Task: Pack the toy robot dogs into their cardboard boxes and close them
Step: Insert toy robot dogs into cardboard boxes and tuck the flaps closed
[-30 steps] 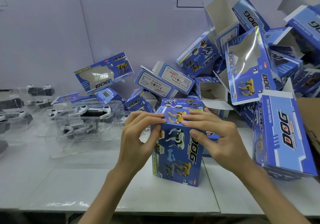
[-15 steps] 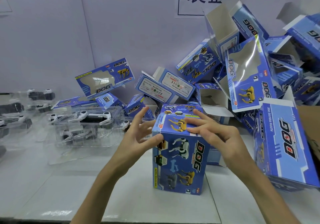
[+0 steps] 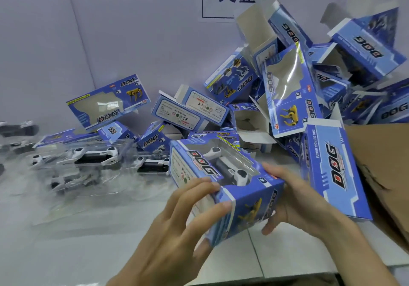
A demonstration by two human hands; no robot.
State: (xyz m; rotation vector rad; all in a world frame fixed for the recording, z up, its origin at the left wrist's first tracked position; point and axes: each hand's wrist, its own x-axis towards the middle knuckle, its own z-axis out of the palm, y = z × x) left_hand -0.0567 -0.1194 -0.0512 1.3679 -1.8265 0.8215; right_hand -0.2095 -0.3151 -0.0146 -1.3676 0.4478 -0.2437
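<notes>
A blue DOG box point(image 3: 243, 199) is lifted off the table and tipped on its side between both hands. Through its clear window shows a black-and-white toy robot dog point(image 3: 228, 168). My left hand point(image 3: 183, 221) holds the box's near left end, fingers lying over the end flap. My right hand point(image 3: 294, 199) grips the right side, thumb on top and fingers under it. More toy dogs in clear plastic shells point(image 3: 88, 159) lie on the table to the left.
A heap of empty blue DOG boxes point(image 3: 287, 90) leans on the wall behind and to the right. One tall box point(image 3: 332, 166) stands just right of my hands. A brown cardboard carton point(image 3: 380, 164) sits at the far right. White table point(image 3: 88, 230).
The box stood upright on the table with both hands at its top flap. Now it is lifted and turned on its side, window facing up.
</notes>
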